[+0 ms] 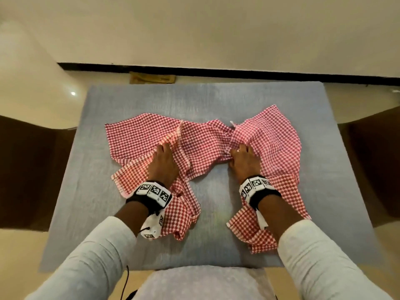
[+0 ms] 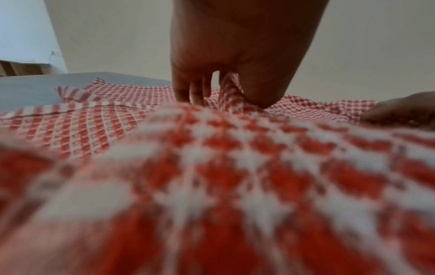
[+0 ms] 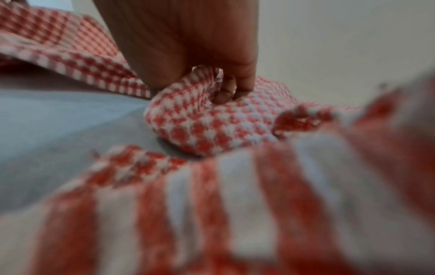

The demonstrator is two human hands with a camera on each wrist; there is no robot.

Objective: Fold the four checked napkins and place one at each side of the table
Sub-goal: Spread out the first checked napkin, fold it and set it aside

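Observation:
Red-and-white checked napkins lie crumpled and overlapping on the grey-blue table [image 1: 216, 98]. The middle napkin [image 1: 205, 148] stretches between both hands. My left hand [image 1: 162, 149] pinches a raised fold at its left end; in the left wrist view the left hand [image 2: 219, 93] has cloth between thumb and fingers. My right hand [image 1: 238, 155] grips the bunched right end; the right hand [image 3: 197, 83] is curled round a fold there. A flatter napkin [image 1: 136, 137] lies far left and another [image 1: 272, 135] far right. More crumpled checked cloth lies under my left wrist [image 1: 181, 215] and under my right wrist [image 1: 253, 232].
Dark chairs stand at the table's left [image 1: 23, 169] and right [image 1: 376, 161]. A light padded seat [image 1: 205, 282] is at the near edge. A piece of cardboard [image 1: 151, 79] lies on the floor beyond the far edge, by a black skirting strip.

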